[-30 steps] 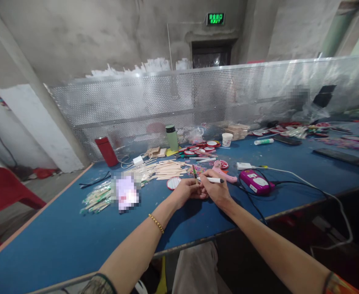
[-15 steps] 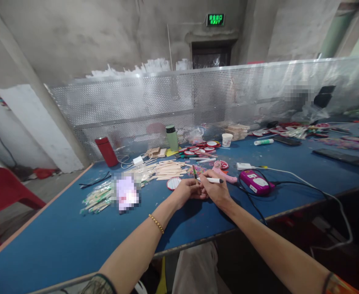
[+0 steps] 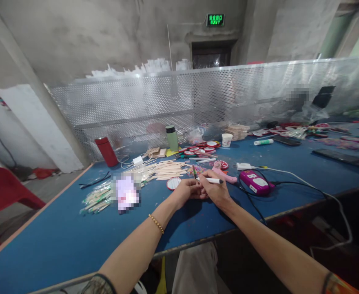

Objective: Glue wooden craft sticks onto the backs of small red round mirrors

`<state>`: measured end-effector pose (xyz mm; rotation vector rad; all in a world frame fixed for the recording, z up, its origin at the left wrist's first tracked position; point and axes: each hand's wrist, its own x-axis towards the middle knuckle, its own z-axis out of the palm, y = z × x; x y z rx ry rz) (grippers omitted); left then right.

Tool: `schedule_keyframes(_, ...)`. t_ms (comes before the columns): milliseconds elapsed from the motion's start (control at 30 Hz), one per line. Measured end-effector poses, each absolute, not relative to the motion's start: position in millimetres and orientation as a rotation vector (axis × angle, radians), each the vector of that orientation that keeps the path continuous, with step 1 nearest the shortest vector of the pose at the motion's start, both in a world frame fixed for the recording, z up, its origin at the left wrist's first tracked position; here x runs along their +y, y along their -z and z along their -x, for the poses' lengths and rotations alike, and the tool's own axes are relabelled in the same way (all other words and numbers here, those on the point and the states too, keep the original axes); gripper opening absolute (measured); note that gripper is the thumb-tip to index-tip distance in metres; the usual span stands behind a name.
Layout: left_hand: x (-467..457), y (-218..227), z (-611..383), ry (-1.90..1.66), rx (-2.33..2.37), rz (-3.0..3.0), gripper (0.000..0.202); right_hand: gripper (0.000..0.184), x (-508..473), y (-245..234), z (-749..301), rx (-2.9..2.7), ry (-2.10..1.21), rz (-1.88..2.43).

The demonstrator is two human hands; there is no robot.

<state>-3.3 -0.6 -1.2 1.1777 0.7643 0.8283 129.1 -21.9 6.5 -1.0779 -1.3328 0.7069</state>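
Observation:
My left hand (image 3: 188, 192) is closed on a wooden craft stick (image 3: 194, 171) whose upper end is coloured green and dark. The lower part of the stick is hidden by my fingers. A white marker pen (image 3: 212, 180) with a black end is gripped in my right hand (image 3: 216, 192), its tip side at the stick. Both hands meet just above the blue table. Left of them lies a round white disc with a red rim (image 3: 173, 183). Loose pale craft sticks (image 3: 169, 170) are spread behind it, and a pink glue gun (image 3: 225, 175) lies behind my right hand.
A purple device (image 3: 255, 182) with cables is at the right. Wrapped sticks (image 3: 98, 198) and a blurred bright object (image 3: 127, 194) lie left. Along the back stand a red bottle (image 3: 106, 151), a green bottle (image 3: 171, 139) and a paper cup (image 3: 227, 140), before a perforated metal screen (image 3: 130, 102).

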Motion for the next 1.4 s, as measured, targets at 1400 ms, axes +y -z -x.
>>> schedule_keyframes(1400, -7.1, -42.7, 20.4, -1.03, 0.872, -1.275, 0.028, 0.027, -37.4, -40.2, -193.8, -2.548, 0.569, 1.58)
